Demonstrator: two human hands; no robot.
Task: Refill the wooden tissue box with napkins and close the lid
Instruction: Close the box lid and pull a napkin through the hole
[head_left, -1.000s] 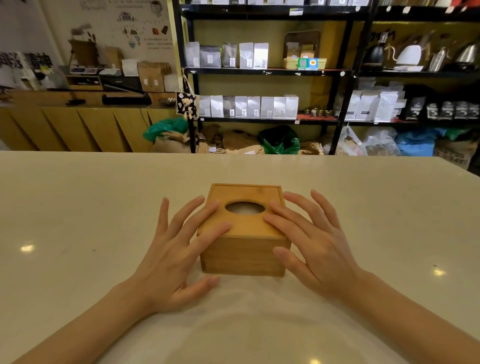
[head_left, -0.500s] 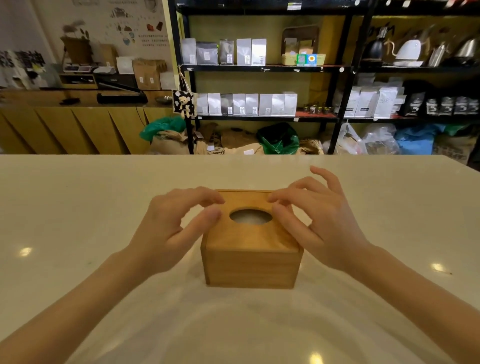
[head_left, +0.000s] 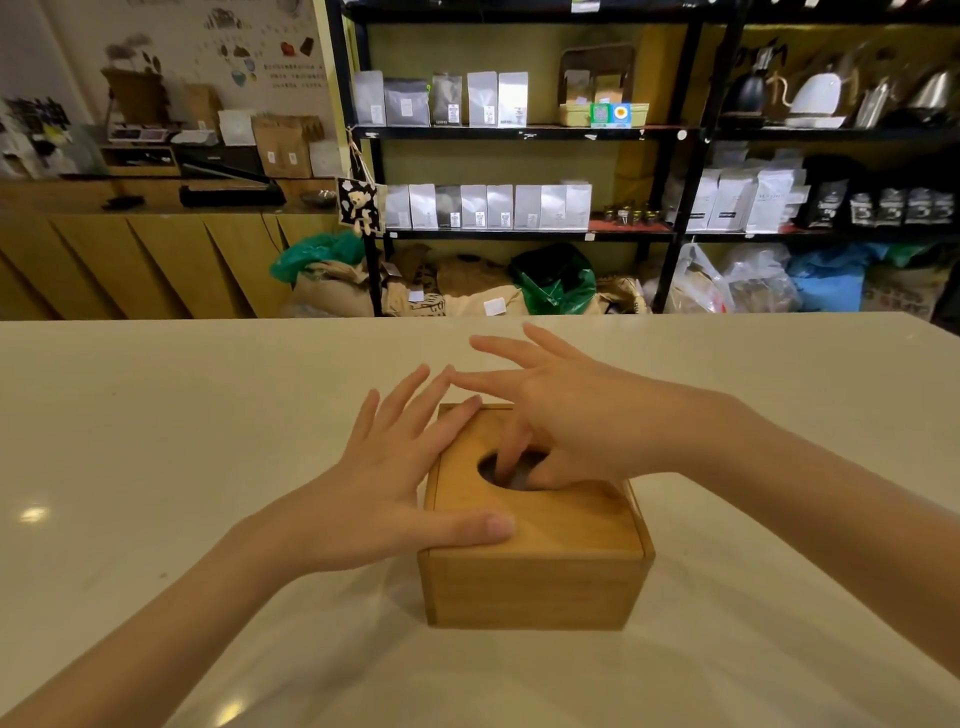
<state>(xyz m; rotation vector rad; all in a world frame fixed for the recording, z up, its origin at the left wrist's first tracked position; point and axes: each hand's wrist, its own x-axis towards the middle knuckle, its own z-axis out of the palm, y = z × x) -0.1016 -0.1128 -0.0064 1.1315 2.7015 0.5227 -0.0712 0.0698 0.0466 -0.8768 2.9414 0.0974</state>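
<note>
A square wooden tissue box (head_left: 535, 577) stands on the pale counter (head_left: 156, 415), its flat lid (head_left: 571, 525) seated on top with an oval hole in it. My left hand (head_left: 395, 483) lies flat against the box's left side, thumb across the lid's near left corner, fingers spread. My right hand (head_left: 566, 421) reaches over the lid from the right, with thumb and forefinger dipped into the oval hole and the other fingers splayed upward. Something grey-white shows dimly inside the hole. I cannot tell whether the fingers pinch anything.
Beyond the counter's far edge stand black shelves (head_left: 519, 132) with white pouches and kettles, sacks and bags on the floor below. A wooden cabinet run (head_left: 130, 260) lies at the back left.
My right hand went from hovering over the lid to poking thumb and forefinger into the hole. My left hand flattened against the box's left side. The view came closer to the box.
</note>
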